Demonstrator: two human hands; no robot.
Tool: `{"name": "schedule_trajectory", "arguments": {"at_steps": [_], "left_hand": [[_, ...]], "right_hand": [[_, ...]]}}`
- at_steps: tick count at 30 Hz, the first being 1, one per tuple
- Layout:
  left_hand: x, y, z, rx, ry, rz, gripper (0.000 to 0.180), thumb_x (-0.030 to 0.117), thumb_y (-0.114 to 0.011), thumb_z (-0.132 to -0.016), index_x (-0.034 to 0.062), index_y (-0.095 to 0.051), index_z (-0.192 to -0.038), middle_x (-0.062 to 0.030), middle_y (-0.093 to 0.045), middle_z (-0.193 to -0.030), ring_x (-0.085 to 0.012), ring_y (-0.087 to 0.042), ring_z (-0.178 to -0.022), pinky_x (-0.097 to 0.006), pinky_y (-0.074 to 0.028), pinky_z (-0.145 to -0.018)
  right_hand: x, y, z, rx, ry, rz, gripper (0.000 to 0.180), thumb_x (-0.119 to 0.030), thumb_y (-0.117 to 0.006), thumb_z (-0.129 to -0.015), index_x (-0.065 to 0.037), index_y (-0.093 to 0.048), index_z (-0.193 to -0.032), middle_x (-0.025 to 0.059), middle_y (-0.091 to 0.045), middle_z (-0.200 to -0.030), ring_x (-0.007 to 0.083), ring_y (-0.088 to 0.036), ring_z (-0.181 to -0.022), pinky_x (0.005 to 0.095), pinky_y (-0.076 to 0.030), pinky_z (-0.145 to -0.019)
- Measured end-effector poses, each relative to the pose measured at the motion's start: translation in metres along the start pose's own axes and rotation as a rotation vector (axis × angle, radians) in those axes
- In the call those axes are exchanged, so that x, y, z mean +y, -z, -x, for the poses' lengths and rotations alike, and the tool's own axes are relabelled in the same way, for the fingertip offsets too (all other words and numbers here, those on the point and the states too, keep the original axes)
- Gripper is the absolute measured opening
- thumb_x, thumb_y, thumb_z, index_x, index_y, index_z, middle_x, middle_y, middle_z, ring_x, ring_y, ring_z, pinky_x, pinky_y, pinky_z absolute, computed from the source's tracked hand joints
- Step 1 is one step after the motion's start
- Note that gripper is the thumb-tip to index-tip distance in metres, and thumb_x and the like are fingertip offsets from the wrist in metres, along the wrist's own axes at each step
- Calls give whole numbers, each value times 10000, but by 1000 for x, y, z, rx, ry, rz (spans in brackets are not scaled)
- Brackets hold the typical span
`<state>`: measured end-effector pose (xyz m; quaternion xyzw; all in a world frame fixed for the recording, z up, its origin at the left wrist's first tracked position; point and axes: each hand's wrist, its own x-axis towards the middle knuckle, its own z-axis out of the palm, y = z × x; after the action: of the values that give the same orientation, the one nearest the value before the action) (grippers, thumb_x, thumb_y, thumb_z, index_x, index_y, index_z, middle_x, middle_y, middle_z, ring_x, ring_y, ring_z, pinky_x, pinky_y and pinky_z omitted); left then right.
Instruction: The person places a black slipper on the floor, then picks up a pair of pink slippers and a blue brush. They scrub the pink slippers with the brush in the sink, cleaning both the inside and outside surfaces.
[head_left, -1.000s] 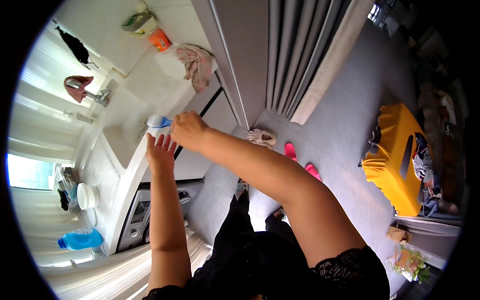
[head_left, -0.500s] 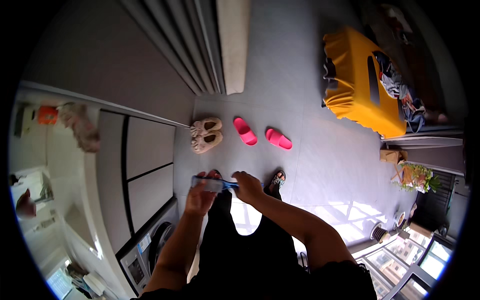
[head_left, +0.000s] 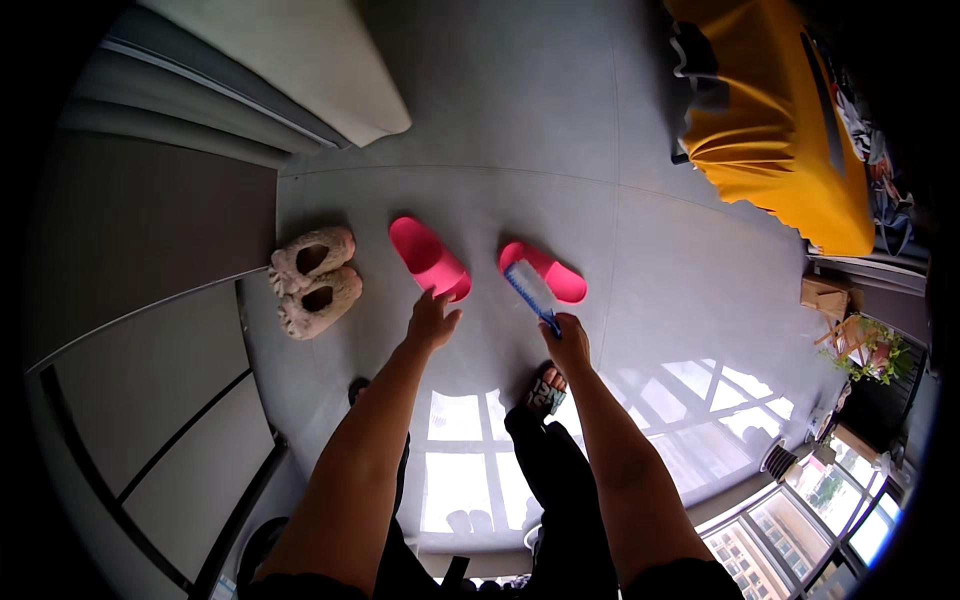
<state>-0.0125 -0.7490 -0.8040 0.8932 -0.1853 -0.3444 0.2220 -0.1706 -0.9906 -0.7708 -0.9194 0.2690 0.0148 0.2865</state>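
Note:
My right hand (head_left: 568, 344) grips the blue handle of a brush (head_left: 531, 287) with pale, whitish bristles. The brush head overlaps the right pink slipper (head_left: 562, 279) from this view; whether they touch, I cannot tell. My left hand (head_left: 433, 320) reaches down to the near end of the left pink slipper (head_left: 425, 252), thumb and fingers apart. Its fingertips are at the slipper's edge, and contact is not certain. Left of these slippers sits a pair of fuzzy beige shoes (head_left: 318, 286), side by side on the floor.
A grey cabinet (head_left: 150, 400) runs along the left, below a curtain (head_left: 200, 85). At the far right stands a piece of furniture under a yellow cover (head_left: 770, 130). A potted plant (head_left: 872, 350) is near the right-hand windows. My sandaled foot (head_left: 545, 390) is behind the brush.
My hands were together at the brush; now they are apart and lower, over the pink slippers. The left hand has let go of the brush. My view has moved closer to the floor.

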Motion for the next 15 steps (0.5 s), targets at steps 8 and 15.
{"name": "schedule_trajectory", "arguments": {"at_steps": [8,15], "left_hand": [[-8,-31,-70,84,33,-210,186,170,-695,-746,132,-680,-927,-132,-607,-1058,-297,-565,-1008,-423,-452,-858],[28,54,118,481,85,602,127,118,-686,-757,76,-648,-870,-108,-625,-894,-293,-591,-877,-395,-462,-787]], "right_hand": [[12,-82,-78,-243,-707,-892,282,-232,-600,-897,-27,-622,-1090,45,-638,-861,122,-622,-759,248,-507,-693],[-117,33,10,-176,-324,-630,231,-191,-590,-901,-31,-641,-1059,45,-604,-757,111,-588,-673,264,-464,-608]]}}
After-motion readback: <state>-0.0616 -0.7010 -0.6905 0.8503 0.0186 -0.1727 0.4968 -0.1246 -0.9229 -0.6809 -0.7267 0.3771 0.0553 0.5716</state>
